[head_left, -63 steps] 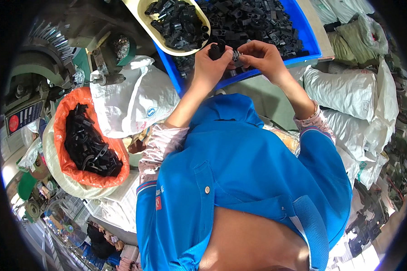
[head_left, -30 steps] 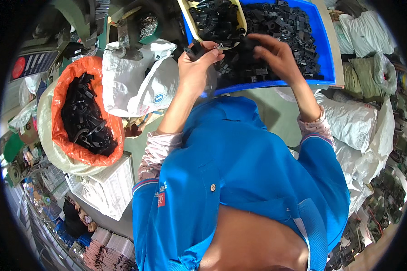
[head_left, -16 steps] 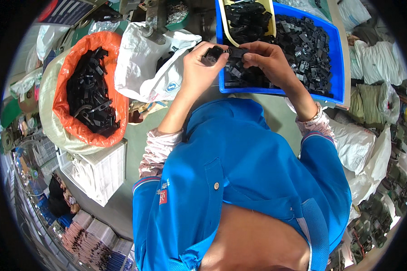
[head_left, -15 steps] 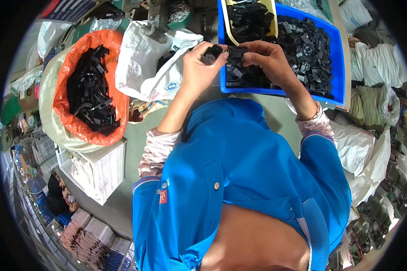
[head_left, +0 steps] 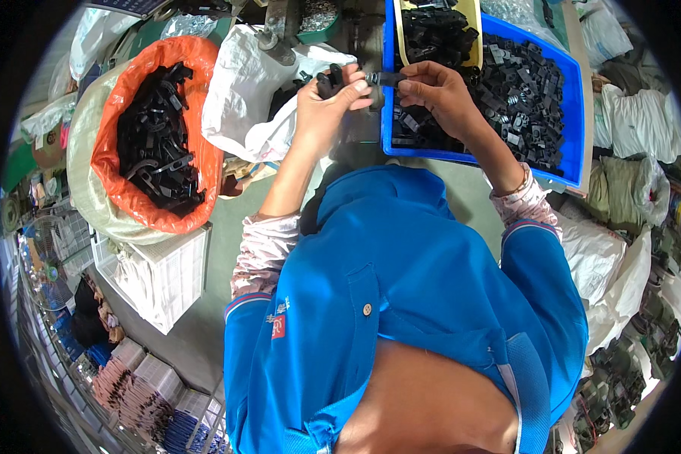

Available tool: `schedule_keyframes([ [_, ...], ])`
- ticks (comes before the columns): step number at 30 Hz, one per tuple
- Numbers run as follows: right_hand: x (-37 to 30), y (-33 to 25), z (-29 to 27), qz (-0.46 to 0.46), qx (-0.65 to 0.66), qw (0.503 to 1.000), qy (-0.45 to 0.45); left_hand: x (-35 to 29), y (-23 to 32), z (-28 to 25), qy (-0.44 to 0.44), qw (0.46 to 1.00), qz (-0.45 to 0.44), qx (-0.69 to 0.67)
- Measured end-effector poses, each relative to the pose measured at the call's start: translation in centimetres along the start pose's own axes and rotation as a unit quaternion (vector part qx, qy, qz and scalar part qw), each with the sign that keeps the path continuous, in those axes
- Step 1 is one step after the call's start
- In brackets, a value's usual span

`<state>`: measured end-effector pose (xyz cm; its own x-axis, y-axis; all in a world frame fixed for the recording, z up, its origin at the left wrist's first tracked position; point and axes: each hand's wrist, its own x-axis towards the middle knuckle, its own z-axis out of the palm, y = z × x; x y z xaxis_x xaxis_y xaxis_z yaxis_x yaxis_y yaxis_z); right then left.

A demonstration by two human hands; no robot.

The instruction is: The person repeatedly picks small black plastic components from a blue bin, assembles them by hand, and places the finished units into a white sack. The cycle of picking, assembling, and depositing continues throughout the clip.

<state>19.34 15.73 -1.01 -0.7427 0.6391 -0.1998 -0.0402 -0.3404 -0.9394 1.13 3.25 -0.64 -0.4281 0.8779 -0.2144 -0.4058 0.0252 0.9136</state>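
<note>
My left hand (head_left: 324, 112) is closed around black plastic parts (head_left: 329, 80), whose exact kind is hard to make out. My right hand (head_left: 443, 94) pinches a small black plastic piece (head_left: 390, 79) between thumb and fingers. At that piece's left end, close to my left fingertips, sits a small metal spring (head_left: 371, 77). Both hands are raised over the bench, the right one above the near left part of a blue tray (head_left: 469, 158) full of small black parts with springs. Left of my left hand, a white plastic bag (head_left: 234, 94) stands with black parts inside its mouth.
A yellow tray (head_left: 477, 34) of black parts rests in the blue tray. Further left, an orange-lined sack (head_left: 107, 151) holds black clip-like pieces above a white crate (head_left: 166, 291). A green container (head_left: 321, 34) of small metal bits stands at the back. White bags (head_left: 635, 113) are piled right.
My hands have drawn slightly apart, the left one moving leftward. The spring now shows between them at the end of the right hand's piece. The whole view has shifted a little.
</note>
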Motion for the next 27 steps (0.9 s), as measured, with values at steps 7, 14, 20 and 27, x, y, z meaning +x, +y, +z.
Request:
schedule_keyframes([
  [7, -0.2, -0.9, -1.3, 0.016, 0.063, 0.998, 0.0, -1.0, 2.6, -3.0, -0.133, 0.973, -0.148, -0.12],
  [14, 0.0, -1.9, -1.6, 0.033, 0.118, 0.992, -0.027, -2.1, 1.8, -2.7, -0.141, 0.982, -0.125, 0.012],
  [20, 0.3, -2.3, -0.8, 0.026, 0.052, 0.997, -0.046, -3.0, 1.1, -1.2, -0.161, 0.971, -0.173, 0.04],
  [27, 0.1, -1.8, -1.2, 0.038, -0.043, 0.997, -0.043, -3.1, 0.6, -0.8, -0.183, 0.966, -0.181, 0.02],
])
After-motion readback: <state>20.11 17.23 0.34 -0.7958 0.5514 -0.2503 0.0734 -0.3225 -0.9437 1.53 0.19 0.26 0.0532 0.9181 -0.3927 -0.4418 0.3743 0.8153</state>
